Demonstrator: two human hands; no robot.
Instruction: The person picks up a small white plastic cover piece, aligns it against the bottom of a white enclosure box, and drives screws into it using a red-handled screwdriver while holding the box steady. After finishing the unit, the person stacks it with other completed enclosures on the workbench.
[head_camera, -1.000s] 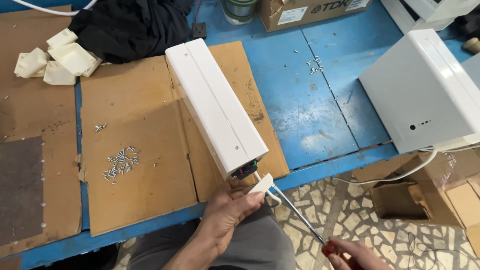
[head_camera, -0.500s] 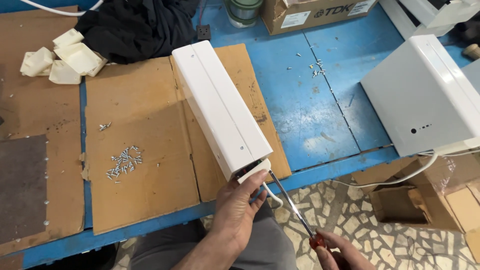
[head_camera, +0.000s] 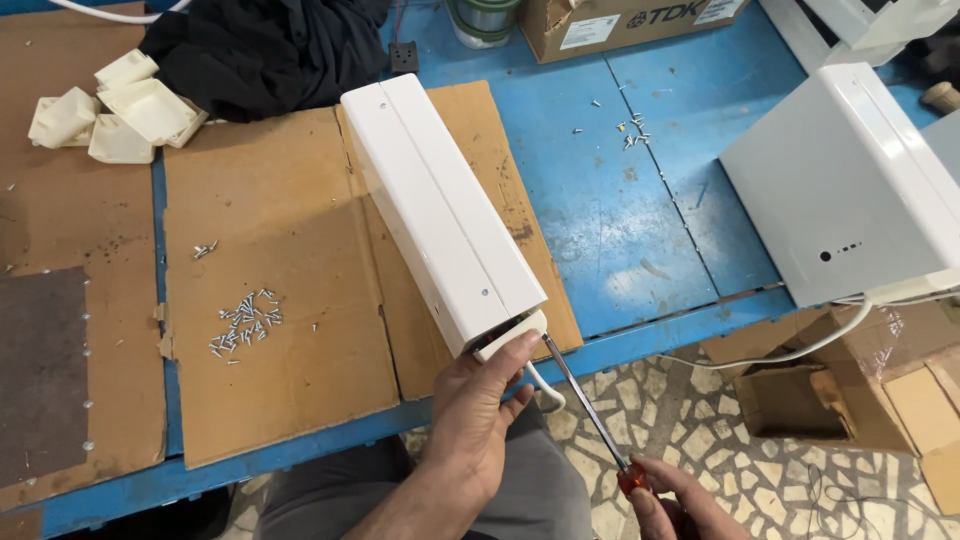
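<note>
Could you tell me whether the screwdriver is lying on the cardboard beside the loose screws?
No, the right hand holds the screwdriver, its tip at the white casing's near end.

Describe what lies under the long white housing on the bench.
The long white housing rests on a brown cardboard sheet over the blue bench. The left hand presses a small white end piece to its near end. Anything directly beneath the housing is covered.

glossy white metal casing (head_camera: 440, 215), matt brown cardboard sheets (head_camera: 275, 300), scuffed blue-painted bench (head_camera: 650, 210), shiny metal screws (head_camera: 243, 320)
</note>
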